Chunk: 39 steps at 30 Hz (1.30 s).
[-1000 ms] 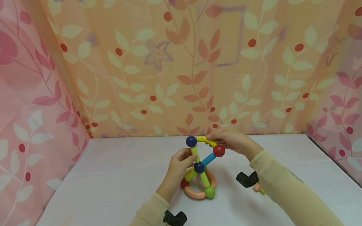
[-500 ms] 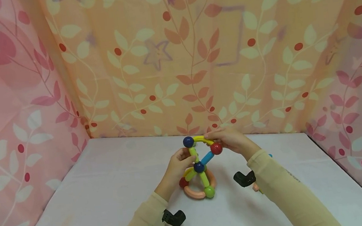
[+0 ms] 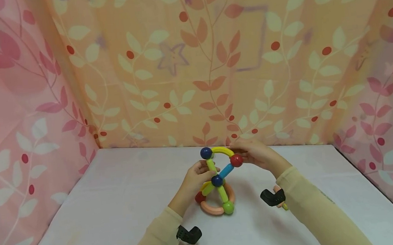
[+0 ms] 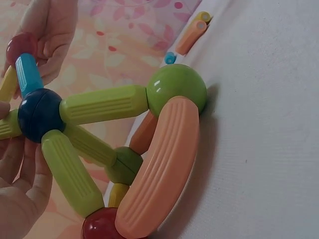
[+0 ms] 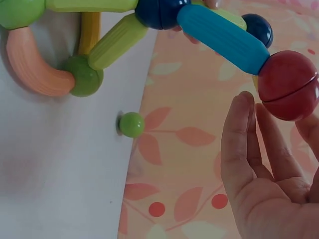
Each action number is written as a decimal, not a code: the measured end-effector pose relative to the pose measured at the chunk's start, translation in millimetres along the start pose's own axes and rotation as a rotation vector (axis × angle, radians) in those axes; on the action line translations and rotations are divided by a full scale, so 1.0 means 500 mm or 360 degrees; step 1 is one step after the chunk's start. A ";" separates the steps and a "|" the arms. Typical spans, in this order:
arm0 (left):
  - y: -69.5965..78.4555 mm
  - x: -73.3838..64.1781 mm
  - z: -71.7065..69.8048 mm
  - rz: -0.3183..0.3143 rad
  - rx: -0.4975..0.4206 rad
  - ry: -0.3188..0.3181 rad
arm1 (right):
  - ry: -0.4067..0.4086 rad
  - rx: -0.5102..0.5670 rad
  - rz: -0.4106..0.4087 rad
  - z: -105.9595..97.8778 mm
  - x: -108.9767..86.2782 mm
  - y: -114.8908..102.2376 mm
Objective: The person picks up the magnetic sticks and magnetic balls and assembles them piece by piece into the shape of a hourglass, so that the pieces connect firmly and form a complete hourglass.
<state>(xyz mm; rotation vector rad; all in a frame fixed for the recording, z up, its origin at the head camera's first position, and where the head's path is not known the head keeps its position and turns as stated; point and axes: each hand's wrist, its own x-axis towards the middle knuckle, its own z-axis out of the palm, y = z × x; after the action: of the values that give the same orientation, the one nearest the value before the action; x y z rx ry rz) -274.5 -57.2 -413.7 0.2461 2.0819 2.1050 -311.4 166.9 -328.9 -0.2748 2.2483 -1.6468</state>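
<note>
A magnetic stick-and-ball structure stands on the white table (image 3: 146, 194). Curved orange rods (image 3: 212, 209) form its base, with a green ball (image 3: 228, 207) and a red ball at the bottom. My left hand (image 3: 196, 179) pinches the upright light green rod (image 3: 212, 167) between two dark blue balls. From the middle dark blue ball (image 3: 217, 181), a blue rod (image 3: 227, 171) slants up to a red ball (image 3: 236, 160). A yellow curved rod (image 3: 222, 150) arches between the top blue ball (image 3: 206, 153) and that red ball. Beside it is my right hand (image 5: 274, 174), fingers fairly straight, fingertips close under the red ball.
A loose green ball (image 5: 131, 124) lies near the table's far edge. Several spare rods, including an orange rod (image 4: 192, 37), a yellow one and a blue one, lie on the right, partly hidden by my right sleeve (image 3: 314, 205). Patterned cloth (image 3: 176, 61) encloses the table.
My right hand has drawn slightly right, off the yellow curved rod, so more of that rod shows. The upper part swayed a little left and back. My left hand keeps its pinch.
</note>
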 end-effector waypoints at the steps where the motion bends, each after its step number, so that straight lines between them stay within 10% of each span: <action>1: 0.000 0.000 0.000 0.0002 0.0003 0.0001 | -0.0006 0.0007 -0.0008 -0.002 -0.003 0.003; 11: -0.001 -0.002 0.000 0.0010 0.0004 0.0008 | 0.0150 0.0016 0.0305 0.008 -0.035 0.113; 17: -0.005 -0.001 -0.004 0.0017 -0.0007 0.0000 | 0.0002 -0.0103 0.0483 0.071 -0.064 0.173; 26: -0.006 0.000 -0.016 0.0049 -0.0037 -0.0059 | 0.0133 -0.0472 0.0345 0.154 -0.081 0.170; 39: -0.003 0.005 -0.011 0.0031 -0.0103 -0.0168 | 0.0137 -0.0544 0.0361 0.140 -0.079 0.163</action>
<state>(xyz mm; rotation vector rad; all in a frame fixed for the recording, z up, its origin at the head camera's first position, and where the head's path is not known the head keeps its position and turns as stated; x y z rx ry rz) -278.4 -62.0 -415.1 0.3618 1.9565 2.1172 -244.5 144.3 -419.2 -0.0267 2.5140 -1.1796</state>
